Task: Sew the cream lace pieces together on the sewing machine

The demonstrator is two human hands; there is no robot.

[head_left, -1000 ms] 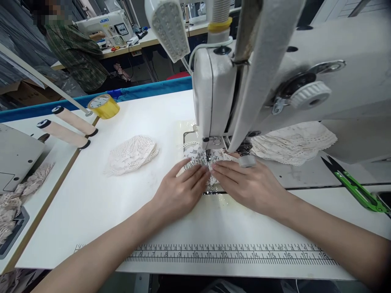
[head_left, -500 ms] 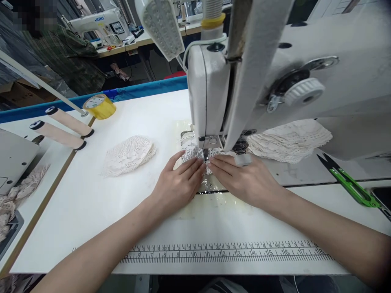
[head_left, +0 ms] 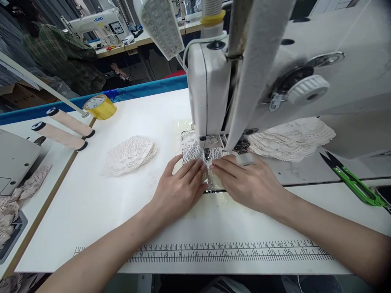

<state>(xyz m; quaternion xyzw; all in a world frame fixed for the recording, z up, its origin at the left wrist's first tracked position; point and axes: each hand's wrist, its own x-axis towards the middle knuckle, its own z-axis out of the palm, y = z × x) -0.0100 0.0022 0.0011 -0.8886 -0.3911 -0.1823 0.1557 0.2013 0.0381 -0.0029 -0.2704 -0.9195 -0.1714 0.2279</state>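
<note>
A piece of white lace (head_left: 191, 147) lies under the presser foot (head_left: 207, 154) of a white sewing machine (head_left: 210, 89). To the left of the needle area, my left hand (head_left: 180, 185) rests palm down, its fingertips on the near edge of the lace and its fingers laid out flat. From the other side my right hand (head_left: 250, 181) reaches in, fingers stretched over the lace just right of the foot. The fingertips of both hands nearly meet in front of the foot. Part of the right fingers is hidden behind the machine's parts.
Left on the table lies a small lace stack (head_left: 130, 156); a larger lace pile (head_left: 293, 139) sits right, behind the machine head. Green thread snips (head_left: 356, 183) lie far right. Two thread cones (head_left: 59, 136), yellow tape (head_left: 100, 107) and a printed ruler (head_left: 226, 252) are around. A person (head_left: 61, 57) sits beyond.
The lace has moved away from me under the foot, with more of it showing beyond my fingers. My left thumb now shows lower, apart from the fingers. The view has shifted slightly.
</note>
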